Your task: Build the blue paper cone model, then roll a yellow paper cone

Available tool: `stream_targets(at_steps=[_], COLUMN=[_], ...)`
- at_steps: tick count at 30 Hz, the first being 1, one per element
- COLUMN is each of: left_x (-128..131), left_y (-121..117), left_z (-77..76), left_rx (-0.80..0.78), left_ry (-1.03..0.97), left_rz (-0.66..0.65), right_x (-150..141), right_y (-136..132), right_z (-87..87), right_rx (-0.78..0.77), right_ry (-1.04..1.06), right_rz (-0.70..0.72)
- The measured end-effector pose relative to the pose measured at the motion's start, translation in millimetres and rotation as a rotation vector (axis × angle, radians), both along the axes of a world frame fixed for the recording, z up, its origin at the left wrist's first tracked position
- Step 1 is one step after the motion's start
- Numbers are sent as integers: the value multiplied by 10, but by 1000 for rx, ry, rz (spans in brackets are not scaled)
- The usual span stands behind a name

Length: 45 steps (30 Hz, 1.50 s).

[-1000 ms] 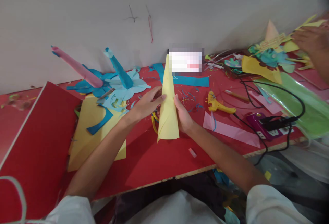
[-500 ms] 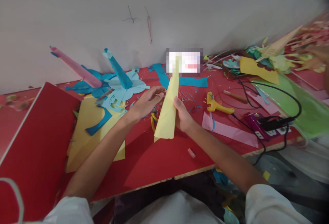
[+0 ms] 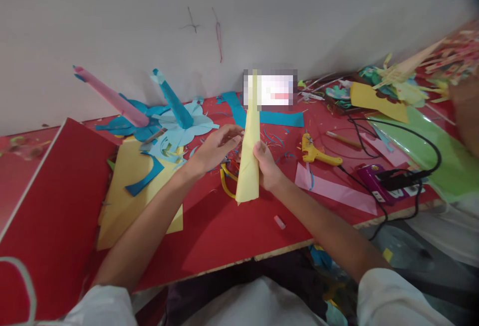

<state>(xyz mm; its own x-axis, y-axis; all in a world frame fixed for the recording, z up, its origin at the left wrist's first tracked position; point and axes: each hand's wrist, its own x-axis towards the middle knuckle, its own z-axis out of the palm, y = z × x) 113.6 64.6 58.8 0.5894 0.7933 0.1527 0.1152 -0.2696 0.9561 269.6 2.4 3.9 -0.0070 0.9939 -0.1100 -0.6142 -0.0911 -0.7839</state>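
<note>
A pale yellow paper cone stands tilted over the table, its wide end toward me and its narrow tip pointing away. My right hand is closed around its right side, thumb on the front and the other fingers hidden behind. On the other side, my left hand reaches to the cone's left edge with fingers curved and apart; its fingertips are partly hidden behind the cone. Beneath the cone lie scissors with yellow handles. Blue paper clippings are scattered just beyond my hands.
To the left stand a pink paper cone and a blue paper cone on flower-shaped bases. Yellow sheets lie nearer. At right are a yellow glue gun, a pink strip and a purple power strip with black cables.
The yellow cone has turned in my right hand, so its wide end looks narrower and sits further right. More of the scissors' yellow handles shows. My left hand has barely moved.
</note>
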Motion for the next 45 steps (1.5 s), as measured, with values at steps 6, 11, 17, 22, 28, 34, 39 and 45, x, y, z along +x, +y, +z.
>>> stream_targets(at_steps=[6,11,17,22,28,34,39,45], left_x=[0,-3,-18,-16,-26,-65,-68,-56], left_y=[6,20,-46,-75,-6,-12,-35,-80], left_z=[-37,-78,44,83,28,137,158,195], left_rx=[-21,-17,131,186,29,-104,-131,-181], left_ry=[31,41,122,130,-28,-199,-241,-271], left_rz=[-36,-13,72,88,149,154,169,158], right_x=[-16,-9,48,87,60,55,48,41], right_y=[-10,-7,44,45,-42,-93,-93,-58], right_z=[0,29,27,15,115,153,112,31], right_rx=[-84,-154,-80,-114,-26,71,109,133], right_ry=[84,109,78,79,88,78,43,78], right_rz=[32,82,-65,14,282,451,475,486])
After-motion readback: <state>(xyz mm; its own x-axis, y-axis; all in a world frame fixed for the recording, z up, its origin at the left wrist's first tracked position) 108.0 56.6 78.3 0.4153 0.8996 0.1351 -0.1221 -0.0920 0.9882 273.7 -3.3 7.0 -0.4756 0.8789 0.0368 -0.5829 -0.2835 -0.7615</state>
